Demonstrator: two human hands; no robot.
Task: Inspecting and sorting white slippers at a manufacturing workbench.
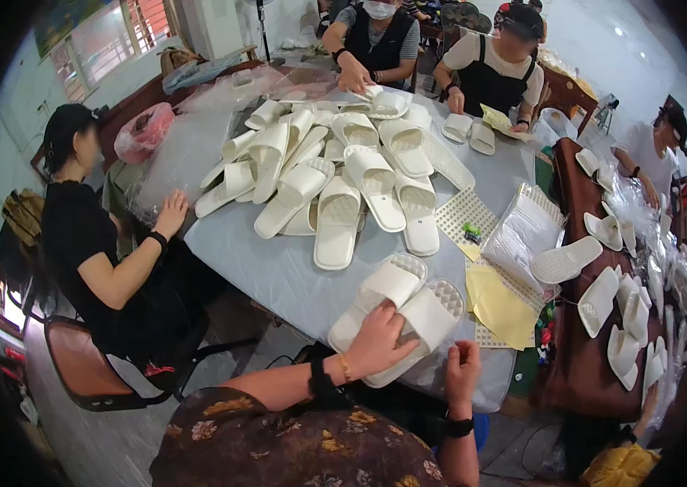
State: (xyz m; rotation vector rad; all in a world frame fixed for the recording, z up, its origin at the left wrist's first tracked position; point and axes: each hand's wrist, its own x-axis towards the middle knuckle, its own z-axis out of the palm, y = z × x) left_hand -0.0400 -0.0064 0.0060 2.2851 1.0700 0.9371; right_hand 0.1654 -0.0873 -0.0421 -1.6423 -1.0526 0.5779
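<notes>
A pair of white slippers lies at the near edge of the table: a left slipper (pixel 388 280) and a right slipper (pixel 433 321), toes pointing away. Over them rests my left hand (pixel 374 342), fingers bent at the inner edges of the straps and closed on the slippers. Just right of the pair is my right hand (pixel 463 373), raised with curled fingers; whatever it may hold is hidden. Beyond the pair rises a large heap of white slippers (pixel 335 174).
Sheets of small stickers (pixel 461 213), yellow paper (pixel 502 300) and a silvery packet (pixel 522 227) lie to the right. A brown-covered side table (pixel 571 357) bears more slippers and clear bags. Co-workers sit around, one person's hand (pixel 171 215) at the table's left edge.
</notes>
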